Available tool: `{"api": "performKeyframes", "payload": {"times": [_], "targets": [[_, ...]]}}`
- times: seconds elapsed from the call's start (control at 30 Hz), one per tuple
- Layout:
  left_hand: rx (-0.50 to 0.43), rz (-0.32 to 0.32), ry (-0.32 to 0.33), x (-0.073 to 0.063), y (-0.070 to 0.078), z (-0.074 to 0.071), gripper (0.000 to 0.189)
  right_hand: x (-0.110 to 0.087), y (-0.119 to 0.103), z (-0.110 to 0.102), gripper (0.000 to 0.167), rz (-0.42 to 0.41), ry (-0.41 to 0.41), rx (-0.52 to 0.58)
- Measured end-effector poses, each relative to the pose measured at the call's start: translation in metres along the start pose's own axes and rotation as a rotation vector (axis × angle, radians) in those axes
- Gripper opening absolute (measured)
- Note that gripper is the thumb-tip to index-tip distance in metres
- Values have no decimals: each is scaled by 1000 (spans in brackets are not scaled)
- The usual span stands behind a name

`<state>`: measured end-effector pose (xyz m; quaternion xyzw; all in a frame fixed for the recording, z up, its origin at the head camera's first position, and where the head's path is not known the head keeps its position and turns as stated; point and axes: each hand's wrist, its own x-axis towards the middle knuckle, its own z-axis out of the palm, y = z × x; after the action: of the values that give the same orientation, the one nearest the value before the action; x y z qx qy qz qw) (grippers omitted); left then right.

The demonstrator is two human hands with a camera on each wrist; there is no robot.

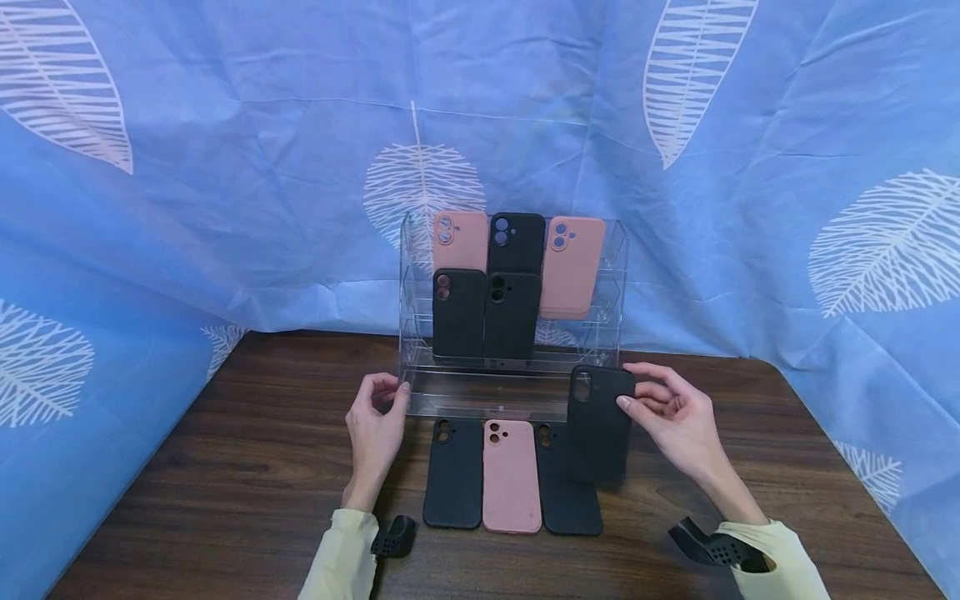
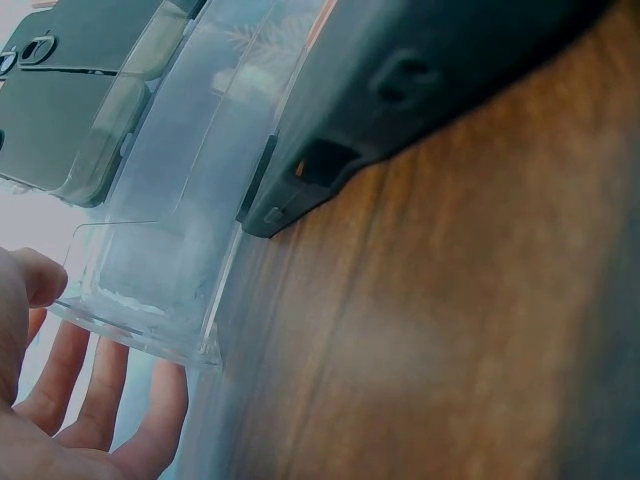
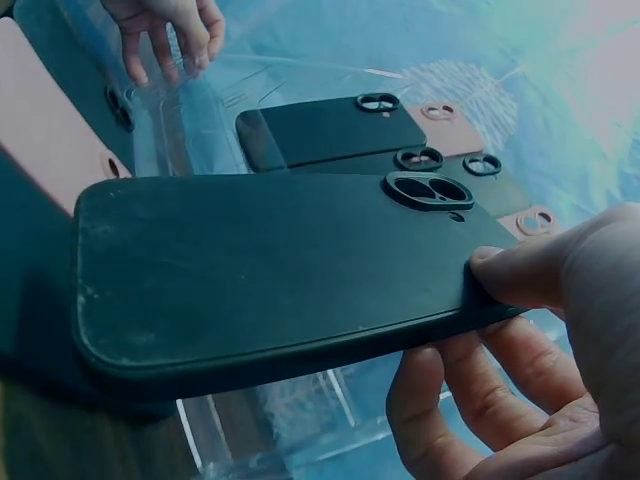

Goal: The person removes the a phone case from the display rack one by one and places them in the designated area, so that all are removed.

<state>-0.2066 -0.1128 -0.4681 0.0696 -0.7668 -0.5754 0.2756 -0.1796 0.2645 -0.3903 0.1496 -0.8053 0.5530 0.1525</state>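
Note:
Between thumb and fingers, my right hand [image 1: 678,421] holds a black phone case [image 1: 600,437] by its upper right edge, with the camera cutout at the top. In the head view this case overlaps the front right of a clear display stand [image 1: 465,406] and a black case [image 1: 572,510] on the table. My left hand [image 1: 377,437] grips the stand's left side, thumb in front and fingers round the edge. On the stand's upper tiers are pink cases [image 1: 573,271] and a black case [image 1: 517,242]; below them stand a left black case [image 1: 459,321] and another black case [image 1: 512,321].
In front of the stand, a pink case [image 1: 512,487] and a further black case [image 1: 453,483] lie beside the overlapped one on the brown wooden table [image 1: 247,467]. A blue curtain [image 1: 285,192] with white leaf prints hangs behind the stand.

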Motion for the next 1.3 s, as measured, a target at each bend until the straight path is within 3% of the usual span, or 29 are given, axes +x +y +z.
{"api": "performKeyframes", "payload": {"times": [0.23, 0.7, 0.93, 1.3], "targets": [[3, -17, -9, 1, 0, 0, 15, -8, 12, -9, 44, 56, -23, -52], [1, -20, -21, 2, 0, -1, 17, -22, 30, -29, 43, 158, -103, 74], [-15, -20, -23, 1, -1, -1, 16, -27, 35, -35, 42, 193, -141, -15], [-3, -27, -21, 0, 0, 0, 16, -28, 46, -34, 50, 319, -198, -142]]}}
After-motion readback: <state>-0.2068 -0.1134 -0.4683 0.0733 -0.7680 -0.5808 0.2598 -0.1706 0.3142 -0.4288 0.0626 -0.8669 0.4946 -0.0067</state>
